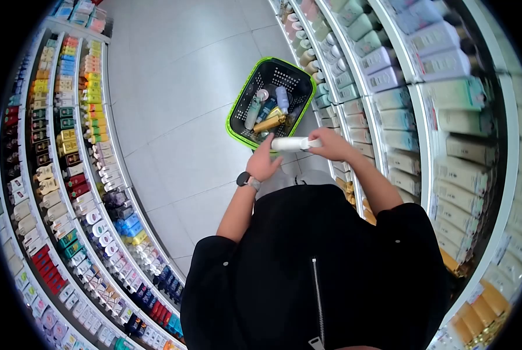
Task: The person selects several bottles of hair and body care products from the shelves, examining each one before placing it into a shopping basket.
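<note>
A white bottle (289,143) lies sideways between my two hands, in front of my body. My right hand (329,144) is closed round its right end. At its left end is my left hand (264,160), fingers apart, with the bottle's end beside the fingers. Just beyond the hands stands a dark basket with a bright green rim (233,110). Inside it lie several bottles, among them a pale green one (252,113), a lavender one (282,100) and a gold one (269,123).
Shelves with rows of bottles (399,119) rise close on the right. Curved shelves of colourful products (68,181) line the left side. Grey floor tiles (173,93) run between them. A dark watch (244,179) is on my left wrist.
</note>
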The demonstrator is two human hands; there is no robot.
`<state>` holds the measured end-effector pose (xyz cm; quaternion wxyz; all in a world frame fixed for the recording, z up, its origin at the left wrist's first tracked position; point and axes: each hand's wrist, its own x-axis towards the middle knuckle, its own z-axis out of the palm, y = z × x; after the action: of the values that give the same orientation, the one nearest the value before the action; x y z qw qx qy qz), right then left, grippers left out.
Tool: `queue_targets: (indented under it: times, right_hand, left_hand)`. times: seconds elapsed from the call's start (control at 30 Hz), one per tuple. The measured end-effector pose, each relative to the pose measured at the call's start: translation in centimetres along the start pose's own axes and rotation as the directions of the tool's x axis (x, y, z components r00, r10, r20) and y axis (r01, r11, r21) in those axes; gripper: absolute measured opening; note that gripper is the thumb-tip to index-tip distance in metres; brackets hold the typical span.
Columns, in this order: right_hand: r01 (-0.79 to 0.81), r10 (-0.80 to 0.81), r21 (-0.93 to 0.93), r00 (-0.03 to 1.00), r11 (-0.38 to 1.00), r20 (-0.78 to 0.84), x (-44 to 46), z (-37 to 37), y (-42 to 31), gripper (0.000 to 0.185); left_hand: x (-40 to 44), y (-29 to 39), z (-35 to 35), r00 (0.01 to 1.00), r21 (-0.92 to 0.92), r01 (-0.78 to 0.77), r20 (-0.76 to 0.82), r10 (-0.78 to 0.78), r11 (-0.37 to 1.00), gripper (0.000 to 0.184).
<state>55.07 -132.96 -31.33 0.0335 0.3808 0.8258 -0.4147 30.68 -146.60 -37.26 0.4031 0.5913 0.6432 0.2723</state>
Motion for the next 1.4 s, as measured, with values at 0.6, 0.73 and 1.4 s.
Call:
queue_targets:
  times: [0.6,0.73,1.4]
  right_hand:
    - [-0.788,0.709,0.184,0.61,0.587,0.353,29.3,20.4,26.9,0.048]
    - [-0.809,0.733,0.368,0.579,0.459,0.357,30.3,20.8,29.7,0.025]
    - [-0.517,0.737,0.841,0.629,0.161,0.246,10.4,8.1,23.6,0.009]
  left_hand:
    - [-21.4,-2.7,8.0,0.277,-0.235,0.927,-0.097,-0.956,0.292,0.044]
    - [-19.8,-0.3,9.1,0.136,-0.252,0.958,-0.024,-0.99,0.138,0.047]
    - [-5.6,-14.0,-1.3,0.462,-0.476,0.793,0.061,-0.885,0.381,0.036]
